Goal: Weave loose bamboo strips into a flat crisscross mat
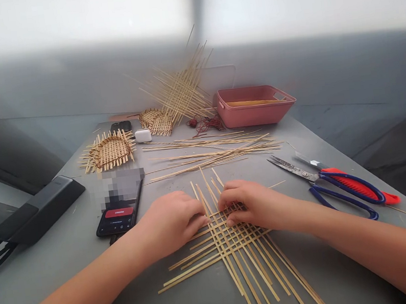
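A lattice of crossed bamboo strips (232, 239) lies on the grey table in front of me, its long loose ends fanning out toward the near edge and the left. My left hand (176, 219) is at the lattice's upper left edge, its thumb and fingers pinched together on strip ends. Across from it, my right hand (248, 205) rests over the upper right part, fingers curled and thumb bent in on the weave. The strip ends under both hands are partly hidden.
Loose strips (211, 156) lie behind the lattice. Blue-handled scissors (344, 189) and a red cutter (358, 184) are at right, a phone (121, 206) and black device (40, 209) at left. Farther back are woven pieces (110, 151), a white case (143, 135) and a pink basket (253, 114).
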Tool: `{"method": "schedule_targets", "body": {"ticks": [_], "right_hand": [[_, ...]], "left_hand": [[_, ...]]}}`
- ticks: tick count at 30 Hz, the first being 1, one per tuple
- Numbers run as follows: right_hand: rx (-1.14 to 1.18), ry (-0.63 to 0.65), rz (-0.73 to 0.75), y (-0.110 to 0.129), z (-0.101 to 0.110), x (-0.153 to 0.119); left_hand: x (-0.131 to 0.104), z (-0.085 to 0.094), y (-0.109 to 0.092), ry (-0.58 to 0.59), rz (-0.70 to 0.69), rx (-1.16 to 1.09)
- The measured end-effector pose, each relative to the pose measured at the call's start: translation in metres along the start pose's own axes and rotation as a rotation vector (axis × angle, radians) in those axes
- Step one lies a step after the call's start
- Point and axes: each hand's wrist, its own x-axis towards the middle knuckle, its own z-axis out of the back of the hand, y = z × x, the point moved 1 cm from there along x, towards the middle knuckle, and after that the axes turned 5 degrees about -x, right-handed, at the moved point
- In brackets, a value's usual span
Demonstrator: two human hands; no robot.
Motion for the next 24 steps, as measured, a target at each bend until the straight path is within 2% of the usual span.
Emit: {"method": "schedule_targets", "body": {"ticks": [4,7,12,16,20,24], "right_hand": [[0.047,-0.001,0.02,-0.001,0.004,0.0],[0.115,-0.058,0.04,-0.001,0.007,0.0],[0.207,-0.181,0.083,0.0,0.01,0.001],[0.286,-0.207,0.114,-0.002,0.011,0.002],[0.466,-0.199,0.072,-0.007,0.008,0.006],[0.743,-0.152,0.003,-0.008,0.004,0.009]], "left_hand": [[0.002,0.001,0.002,-0.003,0.202,-0.241],[0.003,-0.001,0.004,-0.034,0.316,-0.432],[0.004,-0.001,0.009,-0.206,0.479,-0.708],[0.006,0.003,0.009,-0.253,0.657,-1.081],[0.009,0.0,0.009,-0.339,0.711,-1.415],[0.011,-0.007,0.01,-0.269,0.696,-1.563]]}}
